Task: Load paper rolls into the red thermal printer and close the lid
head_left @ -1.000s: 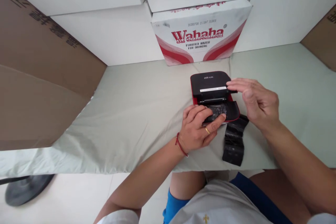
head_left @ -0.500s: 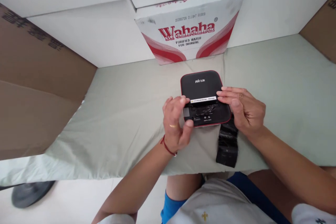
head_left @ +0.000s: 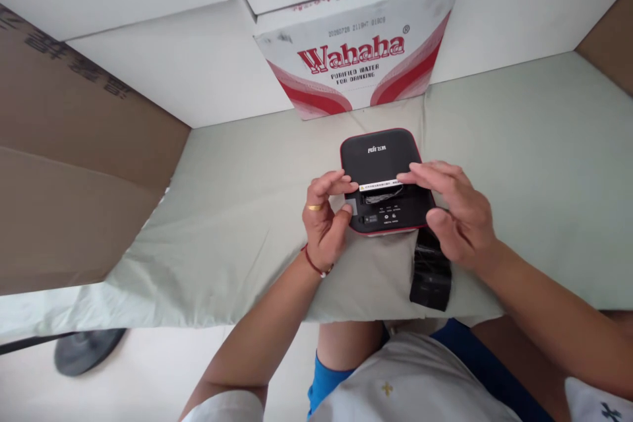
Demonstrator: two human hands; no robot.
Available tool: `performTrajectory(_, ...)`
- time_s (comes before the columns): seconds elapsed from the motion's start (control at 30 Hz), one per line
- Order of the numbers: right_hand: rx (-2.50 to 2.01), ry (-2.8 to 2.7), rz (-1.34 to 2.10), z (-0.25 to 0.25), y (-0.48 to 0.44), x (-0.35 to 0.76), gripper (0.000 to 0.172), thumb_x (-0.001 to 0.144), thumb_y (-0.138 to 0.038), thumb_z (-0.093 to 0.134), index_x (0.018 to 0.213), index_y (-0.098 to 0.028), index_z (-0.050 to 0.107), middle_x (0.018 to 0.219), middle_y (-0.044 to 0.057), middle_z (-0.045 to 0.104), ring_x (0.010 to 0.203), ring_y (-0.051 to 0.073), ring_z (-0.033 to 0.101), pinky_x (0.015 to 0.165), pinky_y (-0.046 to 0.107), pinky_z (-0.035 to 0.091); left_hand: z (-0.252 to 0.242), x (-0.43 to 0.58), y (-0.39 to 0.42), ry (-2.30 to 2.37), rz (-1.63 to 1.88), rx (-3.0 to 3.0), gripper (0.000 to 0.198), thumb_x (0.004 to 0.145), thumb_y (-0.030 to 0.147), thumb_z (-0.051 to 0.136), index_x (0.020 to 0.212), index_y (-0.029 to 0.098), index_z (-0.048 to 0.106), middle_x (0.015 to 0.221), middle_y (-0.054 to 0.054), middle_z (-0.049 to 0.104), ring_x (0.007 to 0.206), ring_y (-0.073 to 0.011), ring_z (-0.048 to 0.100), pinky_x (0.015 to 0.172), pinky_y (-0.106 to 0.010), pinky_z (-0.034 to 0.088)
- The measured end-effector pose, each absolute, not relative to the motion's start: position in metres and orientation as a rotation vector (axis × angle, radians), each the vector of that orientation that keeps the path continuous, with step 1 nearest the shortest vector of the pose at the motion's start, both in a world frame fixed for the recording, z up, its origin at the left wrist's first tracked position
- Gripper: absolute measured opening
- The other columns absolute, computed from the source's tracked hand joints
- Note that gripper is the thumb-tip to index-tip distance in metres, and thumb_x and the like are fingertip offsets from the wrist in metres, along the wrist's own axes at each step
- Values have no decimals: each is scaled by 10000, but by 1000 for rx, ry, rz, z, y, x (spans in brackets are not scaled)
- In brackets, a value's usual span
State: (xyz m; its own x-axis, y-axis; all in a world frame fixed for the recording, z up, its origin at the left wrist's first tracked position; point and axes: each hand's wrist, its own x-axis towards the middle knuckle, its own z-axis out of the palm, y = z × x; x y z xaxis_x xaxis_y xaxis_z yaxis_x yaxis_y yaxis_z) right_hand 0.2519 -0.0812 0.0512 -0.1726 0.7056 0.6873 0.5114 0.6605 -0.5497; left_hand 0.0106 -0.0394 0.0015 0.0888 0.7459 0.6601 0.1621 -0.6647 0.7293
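A black, square label printer [head_left: 380,161] with rounded corners and a red rim lies on the cloth-covered surface. Crinkled dark film [head_left: 384,195] shows in its slot, below a white warning strip [head_left: 378,185]. At the printer's left edge is my left hand [head_left: 327,214], fingertips beside the strip and thumb apart on the lower left corner. My right hand [head_left: 457,211] reaches over the right side, its fingers touching near the strip's right end and its thumb spread near the lower right corner. Neither hand grasps anything. A creased black plastic strip [head_left: 430,277] lies below the printer, partly hidden behind it.
A Wahaha water carton [head_left: 366,59] stands behind the printer among white boxes [head_left: 237,72]. Brown cartons [head_left: 84,191] flank the pale green cloth [head_left: 237,211] left and right. A round black base [head_left: 89,351] is on the floor at lower left.
My left thumb has drawn back along the printer's lower left corner. The right fingers have slid inward to the white strip, and the right thumb has spread downward. The film sits lower in the slot.
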Motion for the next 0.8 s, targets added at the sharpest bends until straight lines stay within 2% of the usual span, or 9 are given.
performTrajectory(0.03,-941,-1872,237,51,-83,251,541,1142,-491,469,1623,-284,605,1321,106,837,1357,326,700,1234,610,494,0,11,-38,866,1624,1870,500,1031,404,662,1518,358,561,1117,-25,767,1177,-251,743,1144,-480,541)
performTrajectory(0.1,-874,-1924,223,51,-86,250,492,1138,-511,463,1516,-307,702,1217,76,855,1347,325,694,1268,608,449,-3,12,-34,861,1629,1810,568,1012,469,672,1552,393,514,1260,-42,736,1288,-259,705,1191,-487,521)
performTrajectory(0.2,-804,-1927,197,51,-87,252,391,1133,-462,483,1196,-331,846,1014,50,844,1232,309,713,1162,559,518,-4,9,-28,906,1527,1690,745,962,582,687,1640,460,403,1631,-59,570,1570,-293,537,1276,-503,471)
performTrajectory(0.27,-792,-1928,187,53,-87,254,382,1134,-436,492,1135,-317,855,998,56,841,1172,301,714,1063,534,561,-3,6,-24,908,1413,1619,847,946,593,690,1692,507,300,1768,-27,448,1686,-296,409,1323,-510,435)
performTrajectory(0.33,-796,-1940,168,54,-87,256,370,1136,-427,502,1134,-300,850,1014,64,847,1128,292,715,991,514,581,-3,4,-21,883,1303,1580,912,954,581,679,1725,533,195,1818,-1,391,1725,-279,356,1346,-505,422)
performTrajectory(0.43,-791,-1953,123,55,-88,256,328,1127,-401,534,1122,-287,842,1008,64,853,1069,278,723,933,501,595,-3,4,-20,811,1186,1511,958,972,566,657,1750,527,100,1847,-2,357,1707,-256,398,1334,-485,456)
performTrajectory(0.6,-789,-1957,84,53,-86,255,243,1074,-323,606,1156,-332,835,1010,34,869,1020,280,753,877,504,623,-6,10,-21,773,1159,1440,980,967,560,666,1759,521,90,1848,-18,369,1647,-245,486,1279,-453,510)
performTrajectory(0.7,-745,-1975,67,54,-85,255,214,1042,-309,654,1151,-307,838,1004,49,866,1030,287,770,916,507,650,-11,11,-19,724,1158,1421,1001,958,581,689,1754,532,83,1873,-10,313,1679,-246,441,1259,-439,520)
performTrajectory(0.8,-684,-1996,177,67,-82,256,211,1061,-321,634,1048,-283,841,965,59,849,963,264,788,913,474,665,-19,11,-16,659,1148,1384,1012,933,615,725,1746,523,129,1898,-13,244,1716,-267,380,1278,-455,499)
